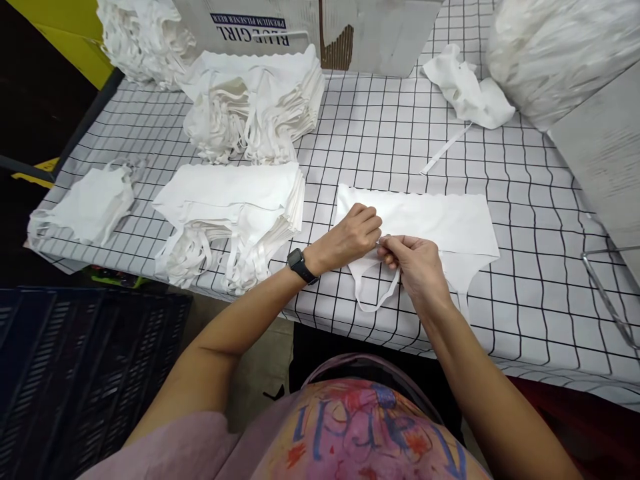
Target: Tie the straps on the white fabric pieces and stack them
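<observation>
A white fabric garment (440,223) with a scalloped top edge lies flat on the checked table (525,300) in front of me. Its white strap (380,300) loops down toward the table's near edge. My left hand (353,237), with a black watch on the wrist, is closed in a pinch over the garment's lower left part. My right hand (415,263) is closed too, its fingertips meeting the left hand's at a small spot on the fabric where the strap joins.
Two stacks of the same white garments (235,213) (255,103) sit to the left, a smaller pile (87,203) at the far left edge. A crumpled white piece (467,90), a loose strap (443,153), a cardboard box (310,27) and a big plastic bag (555,47) stand at the back. A dark crate (75,373) is below left.
</observation>
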{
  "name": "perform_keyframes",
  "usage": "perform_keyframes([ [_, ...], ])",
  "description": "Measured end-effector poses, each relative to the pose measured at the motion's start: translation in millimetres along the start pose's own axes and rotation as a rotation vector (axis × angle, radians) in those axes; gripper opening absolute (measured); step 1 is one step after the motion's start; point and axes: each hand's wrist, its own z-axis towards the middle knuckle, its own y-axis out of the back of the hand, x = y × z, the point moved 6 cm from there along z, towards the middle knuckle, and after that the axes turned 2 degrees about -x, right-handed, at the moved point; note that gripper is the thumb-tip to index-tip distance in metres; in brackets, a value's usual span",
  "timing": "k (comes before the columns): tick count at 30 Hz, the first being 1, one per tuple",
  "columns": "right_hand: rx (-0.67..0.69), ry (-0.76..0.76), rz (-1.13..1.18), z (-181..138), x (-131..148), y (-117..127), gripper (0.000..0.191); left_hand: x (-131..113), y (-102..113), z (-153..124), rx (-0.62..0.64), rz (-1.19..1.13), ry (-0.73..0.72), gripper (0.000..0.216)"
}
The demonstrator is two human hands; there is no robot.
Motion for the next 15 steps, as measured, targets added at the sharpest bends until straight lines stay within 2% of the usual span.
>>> perform_keyframes([
  [8, -0.007, 0.003, 0.001, 3.1, -0.4, 0.7, 0.017, -1.8, 2.3, 0.6, -0.026, 0.035, -0.011, 0.035],
  [15, -0.085, 0.009, 0.063, 3.6, 0.3, 3.7, 0.016, -4.0, 1.7, -2.0, -0.013, 0.005, -0.017, 0.037],
])
